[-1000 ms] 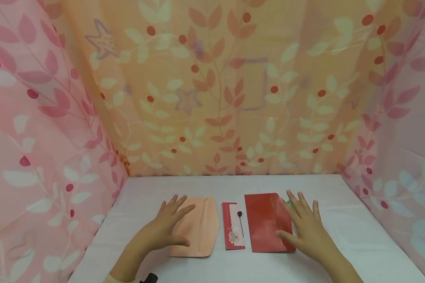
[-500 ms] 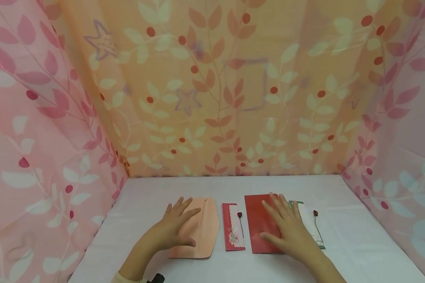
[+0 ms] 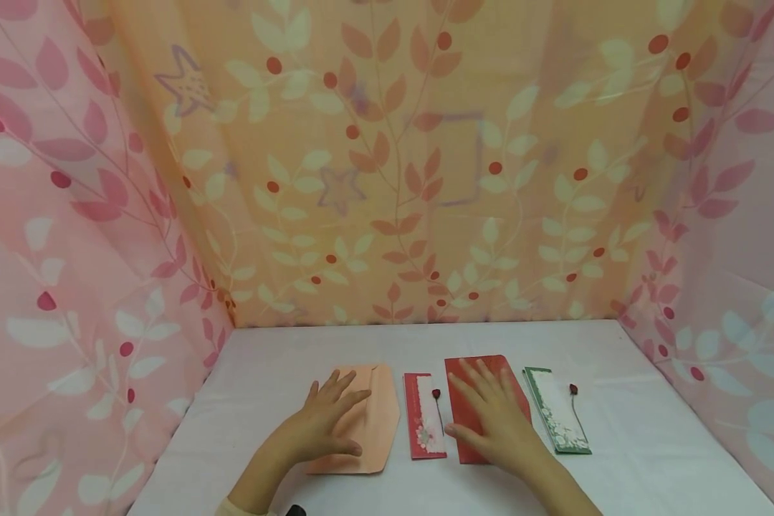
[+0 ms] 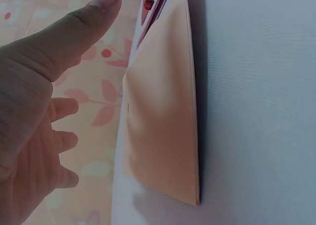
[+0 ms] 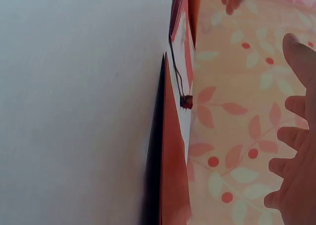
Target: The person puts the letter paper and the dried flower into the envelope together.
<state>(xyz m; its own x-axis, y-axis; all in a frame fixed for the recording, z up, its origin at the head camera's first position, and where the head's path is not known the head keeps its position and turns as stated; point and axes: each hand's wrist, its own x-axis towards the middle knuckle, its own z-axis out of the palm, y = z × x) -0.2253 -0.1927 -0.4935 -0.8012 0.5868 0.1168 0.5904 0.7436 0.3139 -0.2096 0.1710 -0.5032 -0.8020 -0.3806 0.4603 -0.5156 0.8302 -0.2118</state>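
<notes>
In the head view my left hand (image 3: 322, 423) hovers over a peach envelope (image 3: 382, 423), fingers spread and holding nothing. The left wrist view shows a gap between this hand (image 4: 34, 106) and the envelope (image 4: 160, 121). Over a red envelope (image 3: 464, 411) is my right hand (image 3: 495, 419), its fingers spread too. In the right wrist view that hand (image 5: 301, 141) stands apart from the red envelope (image 5: 174, 180). Between the two envelopes lies a narrow red-and-white floral card (image 3: 419, 408) with a small dried rose (image 3: 436, 393) on its right side.
Right of the red envelope lies a green-bordered floral card (image 3: 557, 419) with another dried rose (image 3: 574, 389). All lie on a white-covered table (image 3: 645, 430). Leaf-patterned curtains (image 3: 393, 179) enclose the back and both sides.
My right hand has moved left across the red envelope, uncovering the green-bordered card and its rose. My left hand has shifted slightly right and down over the peach envelope.
</notes>
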